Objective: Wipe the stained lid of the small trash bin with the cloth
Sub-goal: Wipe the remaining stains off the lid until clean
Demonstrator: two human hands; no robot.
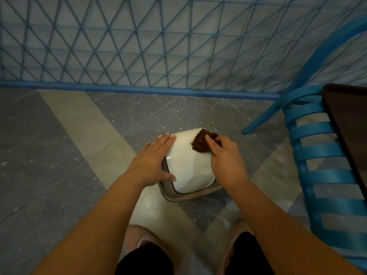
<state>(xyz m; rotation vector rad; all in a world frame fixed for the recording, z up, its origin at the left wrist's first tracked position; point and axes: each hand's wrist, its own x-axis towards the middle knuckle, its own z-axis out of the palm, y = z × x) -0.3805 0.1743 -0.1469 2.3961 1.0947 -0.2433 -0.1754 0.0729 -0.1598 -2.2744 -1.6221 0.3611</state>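
two hands are on the small trash bin (pixel 174 195), which stands on the stone floor (pixel 59 155) between my feet and the blue lattice fence (pixel 139 46). my left hand (pixel 153 161) lies flat, fingers straight, against the left side of the white lid (pixel 188 165). my right hand (pixel 224 157) clutches the brown cloth (pixel 200 143), pressing it onto the lid's far right corner. a blue chair (pixel 321 147) stands to the right.
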